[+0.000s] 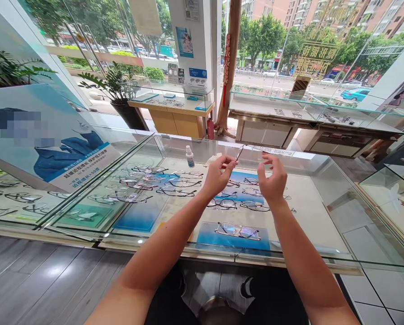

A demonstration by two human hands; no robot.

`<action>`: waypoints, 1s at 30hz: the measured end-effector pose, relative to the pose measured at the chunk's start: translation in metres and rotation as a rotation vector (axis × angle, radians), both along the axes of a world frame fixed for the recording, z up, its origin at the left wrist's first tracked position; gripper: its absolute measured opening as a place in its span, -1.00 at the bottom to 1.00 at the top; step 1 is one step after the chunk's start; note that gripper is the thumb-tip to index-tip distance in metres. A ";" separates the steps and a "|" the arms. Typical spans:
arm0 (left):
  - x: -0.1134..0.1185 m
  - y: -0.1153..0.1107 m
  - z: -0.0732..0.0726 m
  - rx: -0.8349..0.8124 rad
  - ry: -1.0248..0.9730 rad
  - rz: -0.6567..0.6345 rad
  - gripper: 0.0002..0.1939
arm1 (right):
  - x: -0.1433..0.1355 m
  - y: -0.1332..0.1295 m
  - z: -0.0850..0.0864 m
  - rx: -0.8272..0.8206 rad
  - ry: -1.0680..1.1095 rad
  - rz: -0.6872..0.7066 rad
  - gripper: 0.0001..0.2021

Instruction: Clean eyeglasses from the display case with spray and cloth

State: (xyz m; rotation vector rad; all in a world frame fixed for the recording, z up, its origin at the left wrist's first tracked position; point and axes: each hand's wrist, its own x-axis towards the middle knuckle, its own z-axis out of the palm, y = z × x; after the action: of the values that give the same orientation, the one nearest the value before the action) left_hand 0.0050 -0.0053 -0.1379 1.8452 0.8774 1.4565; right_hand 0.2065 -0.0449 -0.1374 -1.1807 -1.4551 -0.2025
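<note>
My left hand is closed in a pinch on a thin, dark pair of eyeglasses, raised above the glass display counter. One dark temple stands up from the fingertips; the rest of the frame is hard to make out against the bright background. Close to the other side of the eyeglasses is my right hand, its thumb and fingers curved and apart. Whether its fingertips touch the frame is unclear. On the counter, beyond my left hand, are a white spray bottle and a crumpled white cloth.
Rows of eyeglasses lie inside the counter, with one pair nearest me. A large poster board leans at left. Beyond are another glass showcase, a wooden post, a potted plant and windows.
</note>
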 end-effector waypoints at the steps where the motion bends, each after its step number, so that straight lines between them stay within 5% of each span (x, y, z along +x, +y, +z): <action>1: 0.000 0.000 0.000 -0.002 0.014 -0.008 -0.75 | 0.002 0.001 0.001 0.003 0.008 -0.002 -0.79; 9: 0.000 0.002 0.000 -0.056 0.003 -0.052 -0.72 | 0.005 0.000 0.005 -0.027 0.032 0.032 -0.79; 22: 0.007 0.003 -0.007 -0.155 -0.184 -0.184 -0.67 | -0.024 -0.002 -0.008 -0.284 0.024 0.362 -0.70; 30: 0.004 0.001 -0.004 -0.360 -0.283 -0.333 -0.70 | -0.027 -0.002 -0.010 -0.320 0.164 0.411 -0.73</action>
State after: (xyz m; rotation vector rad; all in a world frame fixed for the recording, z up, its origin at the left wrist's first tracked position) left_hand 0.0087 -0.0042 -0.1424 1.3990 0.6103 1.2186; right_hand 0.1792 -0.0468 -0.1478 -1.0898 -1.5842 0.4140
